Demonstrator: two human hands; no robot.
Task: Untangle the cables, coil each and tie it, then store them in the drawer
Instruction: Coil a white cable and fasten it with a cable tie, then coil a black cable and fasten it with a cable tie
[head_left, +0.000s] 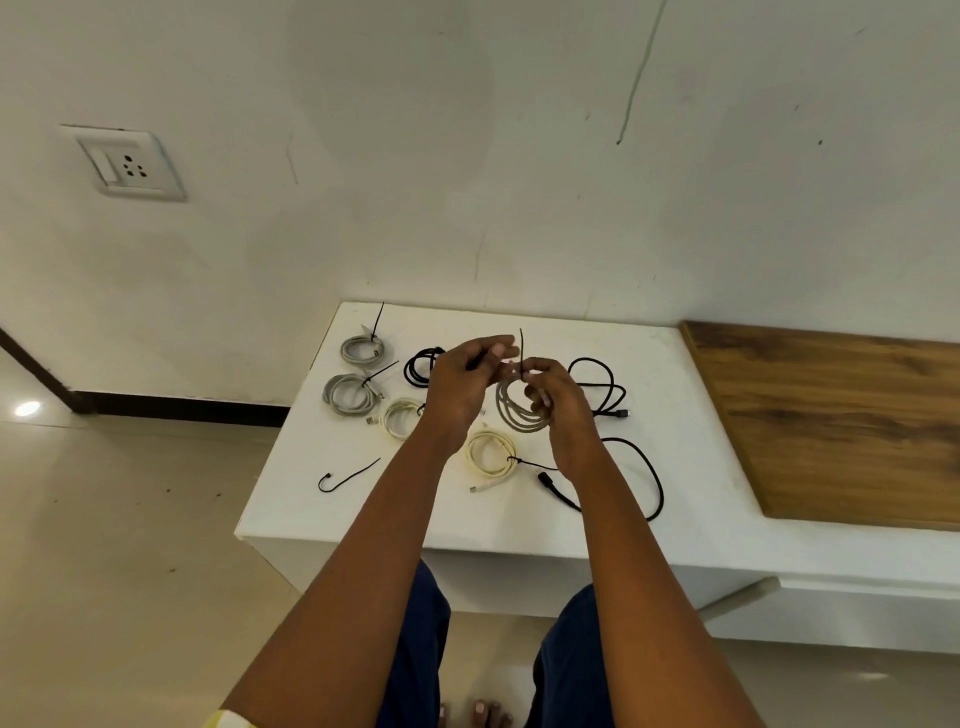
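Fingers (535, 370) of the right hand (563, 415) pinch a grey cable coil (511, 415) above the white surface (701, 467); the left hand (460, 384) pinches a black tie (521, 345). The cable looks light and springy, best gripped where its loops cross.

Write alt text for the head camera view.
Two hands hold a grey cable coil above a white table; the right hand grips the coil while the left hand works a black zip tie. Tied grey and cream coils and loose black cables lie around them.
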